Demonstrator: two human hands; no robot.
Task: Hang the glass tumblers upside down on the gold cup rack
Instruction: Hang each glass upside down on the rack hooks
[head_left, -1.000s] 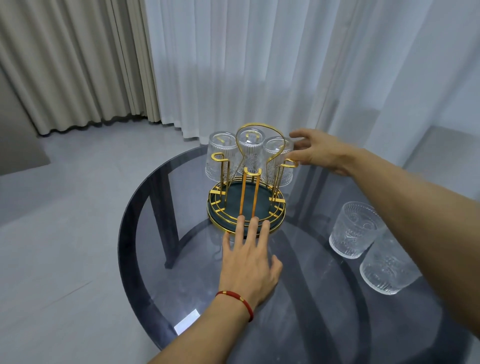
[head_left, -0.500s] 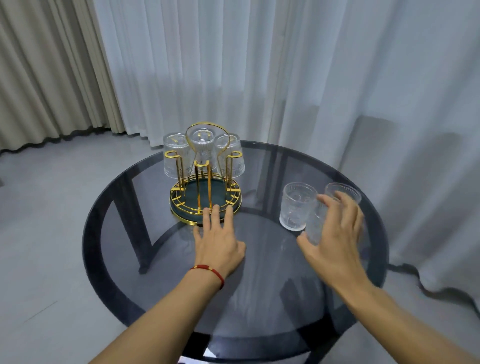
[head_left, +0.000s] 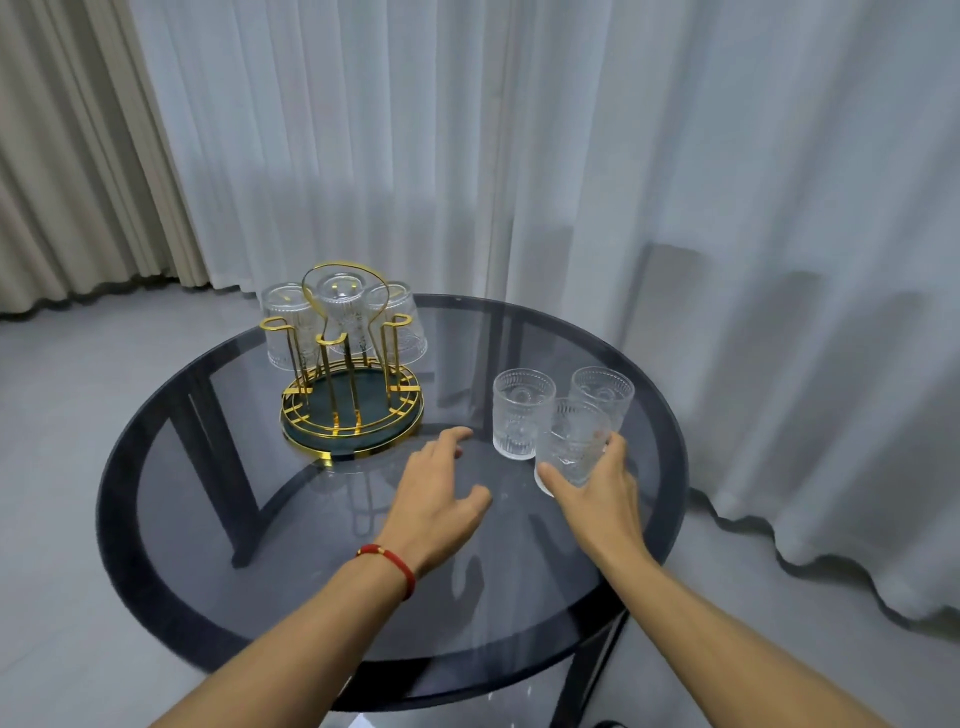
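Right hand (head_left: 597, 488): wrapped around the near tumbler (head_left: 571, 447), thumb on the left side, fingers curled round the right side. Glass tilted a little, bottom near the smoky glass table (head_left: 208, 519); cannot tell if lifted off it. Arm stretched in from the lower right corner.

Left hand (head_left: 441, 493): open and loose, holding nothing, fingers spread and pointing toward the rack, just above the table. Red cord bracelet (head_left: 395, 564) on the wrist. Arm reaching in from the bottom, left of the other arm.

Two more tumblers standing upright right behind the held one: one on the left (head_left: 522, 413), one at the back right (head_left: 602, 392), all close together.

Gold cup rack (head_left: 353, 415) on the far left part of the table, with a dark green round tray. Three tumblers (head_left: 343, 312) hanging upside down on the back pegs. Front pegs bare.

White curtain (head_left: 519, 156) hanging behind the table.
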